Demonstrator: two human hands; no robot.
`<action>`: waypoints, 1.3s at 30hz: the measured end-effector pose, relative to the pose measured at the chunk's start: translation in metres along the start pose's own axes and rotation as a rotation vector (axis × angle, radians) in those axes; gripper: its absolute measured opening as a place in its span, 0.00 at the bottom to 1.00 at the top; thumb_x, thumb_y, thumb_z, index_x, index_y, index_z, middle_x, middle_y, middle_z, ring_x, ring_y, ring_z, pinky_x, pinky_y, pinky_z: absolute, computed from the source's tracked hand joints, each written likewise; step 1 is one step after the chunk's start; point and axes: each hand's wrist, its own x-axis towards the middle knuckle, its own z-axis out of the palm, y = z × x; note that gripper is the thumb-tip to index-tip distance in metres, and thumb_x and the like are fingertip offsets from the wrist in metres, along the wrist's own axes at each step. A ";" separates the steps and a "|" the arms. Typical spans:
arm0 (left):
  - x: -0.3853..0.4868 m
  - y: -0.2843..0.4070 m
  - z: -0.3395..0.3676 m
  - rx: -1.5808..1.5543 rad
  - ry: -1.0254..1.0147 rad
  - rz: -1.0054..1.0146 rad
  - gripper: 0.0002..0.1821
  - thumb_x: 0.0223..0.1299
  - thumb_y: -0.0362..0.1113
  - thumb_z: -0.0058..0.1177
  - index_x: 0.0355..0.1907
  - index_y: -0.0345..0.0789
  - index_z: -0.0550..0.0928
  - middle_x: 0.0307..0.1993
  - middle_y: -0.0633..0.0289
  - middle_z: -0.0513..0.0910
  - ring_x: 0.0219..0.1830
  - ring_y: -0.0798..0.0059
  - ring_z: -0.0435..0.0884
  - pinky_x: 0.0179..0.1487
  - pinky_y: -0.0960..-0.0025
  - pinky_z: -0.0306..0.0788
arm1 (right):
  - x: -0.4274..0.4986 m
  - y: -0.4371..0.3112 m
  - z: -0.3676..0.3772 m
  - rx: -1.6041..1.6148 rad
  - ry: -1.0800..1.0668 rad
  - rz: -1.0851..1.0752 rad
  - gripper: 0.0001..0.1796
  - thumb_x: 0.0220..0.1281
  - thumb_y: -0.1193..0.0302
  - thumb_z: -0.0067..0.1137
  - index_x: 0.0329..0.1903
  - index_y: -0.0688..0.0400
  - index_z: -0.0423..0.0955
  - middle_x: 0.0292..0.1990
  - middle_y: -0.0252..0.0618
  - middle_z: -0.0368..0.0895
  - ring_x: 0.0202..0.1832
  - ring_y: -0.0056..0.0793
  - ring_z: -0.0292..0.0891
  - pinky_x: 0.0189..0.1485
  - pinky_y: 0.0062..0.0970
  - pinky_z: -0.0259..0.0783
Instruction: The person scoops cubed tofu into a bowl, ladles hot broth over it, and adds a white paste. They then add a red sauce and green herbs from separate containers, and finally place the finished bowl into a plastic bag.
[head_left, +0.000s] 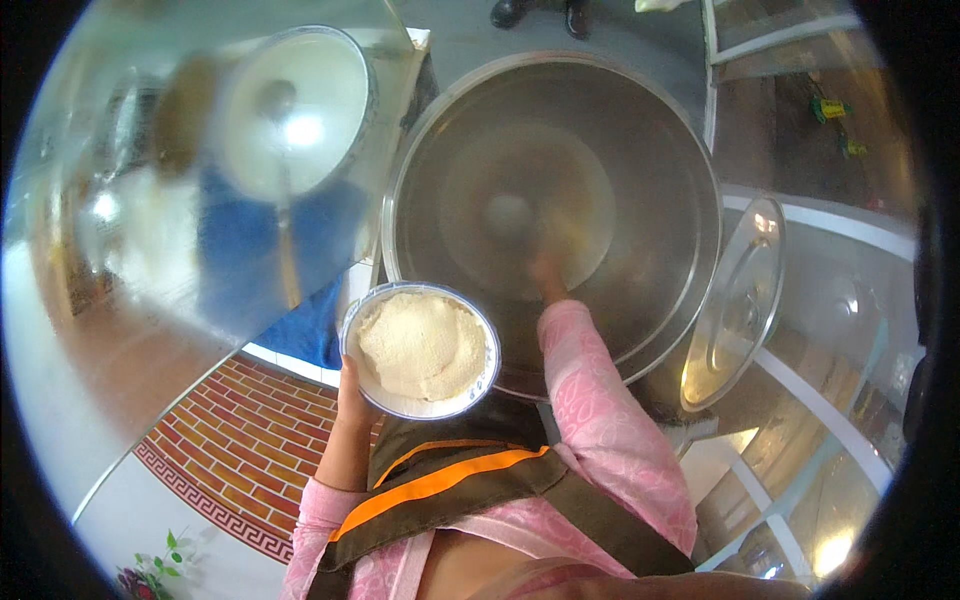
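Observation:
My left hand (356, 394) grips the side of a white bowl (427, 409) with a blue-patterned rim. A mound of pale, floury meal (420, 345) fills the bowl, which is just outside the near left edge of a large round metal vat (660, 247). Inside the vat is my right hand (551, 271), reached down in a pink patterned sleeve. Haze blurs its fingers, so whether they hold anything is unclear. Beyond that hand, deep in the vat, shows a paler ring around a light round shape (510, 215), too blurred to name.
A fogged clear panel (150, 360) stands at left; through it show a pale-filled basin (307, 75) and blue cloth (255, 247). A round metal lid (735, 307) leans upright beside the vat's right side. Dark shoes (510, 13) are on the floor beyond.

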 end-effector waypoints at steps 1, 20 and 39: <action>0.001 0.000 0.000 0.011 0.043 -0.026 0.45 0.66 0.68 0.39 0.74 0.38 0.53 0.71 0.52 0.61 0.70 0.54 0.63 0.71 0.54 0.59 | 0.003 -0.007 -0.006 0.102 -0.048 0.031 0.18 0.64 0.62 0.53 0.46 0.62 0.79 0.48 0.57 0.81 0.50 0.55 0.77 0.53 0.45 0.72; 0.028 0.008 0.013 -0.079 -0.174 -0.109 0.41 0.69 0.66 0.35 0.74 0.39 0.55 0.70 0.52 0.63 0.70 0.57 0.65 0.69 0.54 0.63 | -0.128 -0.147 -0.434 0.159 -0.300 -0.124 0.20 0.68 0.60 0.49 0.33 0.67 0.74 0.28 0.52 0.79 0.31 0.47 0.77 0.38 0.42 0.70; 0.020 0.025 0.023 -0.090 -0.252 -0.079 0.37 0.72 0.61 0.38 0.72 0.38 0.57 0.67 0.57 0.67 0.68 0.63 0.66 0.69 0.59 0.61 | -0.232 -0.174 -0.385 0.408 -0.515 -0.082 0.18 0.71 0.62 0.51 0.32 0.66 0.71 0.23 0.44 0.74 0.25 0.33 0.70 0.32 0.36 0.67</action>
